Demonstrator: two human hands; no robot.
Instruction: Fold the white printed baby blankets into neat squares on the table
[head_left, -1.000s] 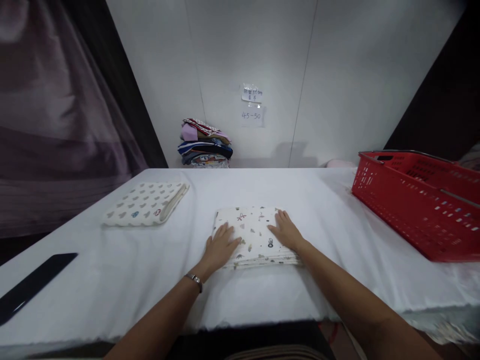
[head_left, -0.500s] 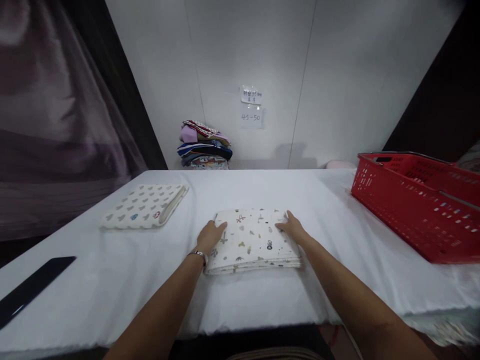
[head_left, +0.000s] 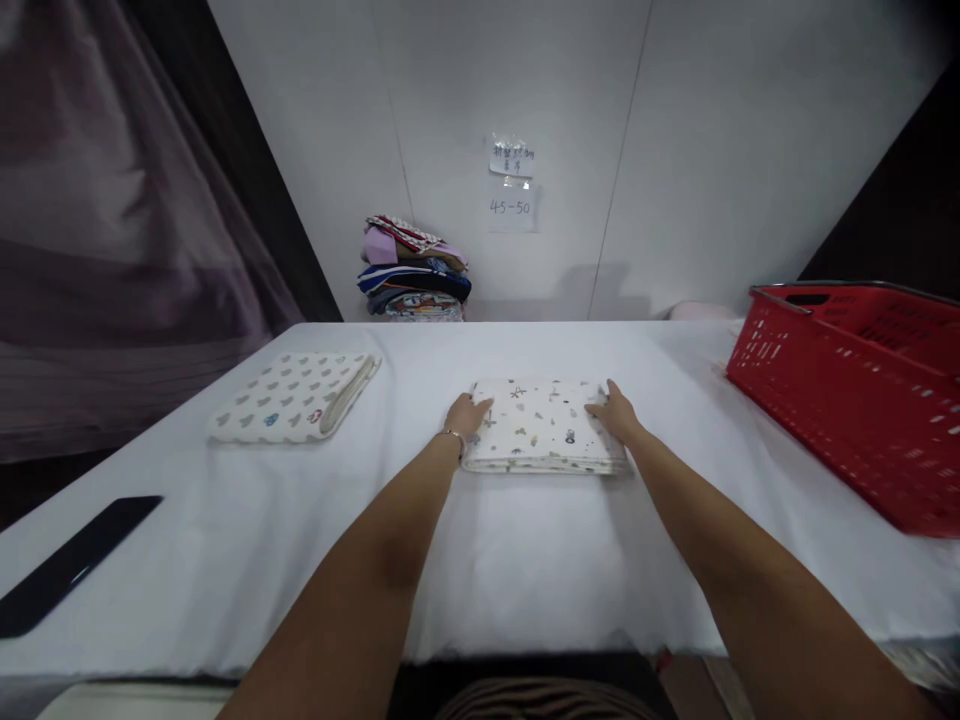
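A folded white cloth with small printed figures (head_left: 541, 424) lies on the white table (head_left: 487, 560), in the middle and a bit far from me. My left hand (head_left: 466, 414) grips its left edge, fingers curled over it. My right hand (head_left: 616, 410) holds its right edge the same way. Both arms are stretched forward. A second folded cloth with a heart-like print (head_left: 294, 396) lies to the left, apart from both hands.
A red plastic basket (head_left: 855, 390) stands at the right edge of the table. A stack of folded clothes (head_left: 412, 268) sits against the back wall under a paper note (head_left: 511, 185). A dark flat object (head_left: 71, 562) lies at the near left.
My hands moved from the top of the printed cloth to its side edges. The cloth has gone away from me, toward the back of the table.
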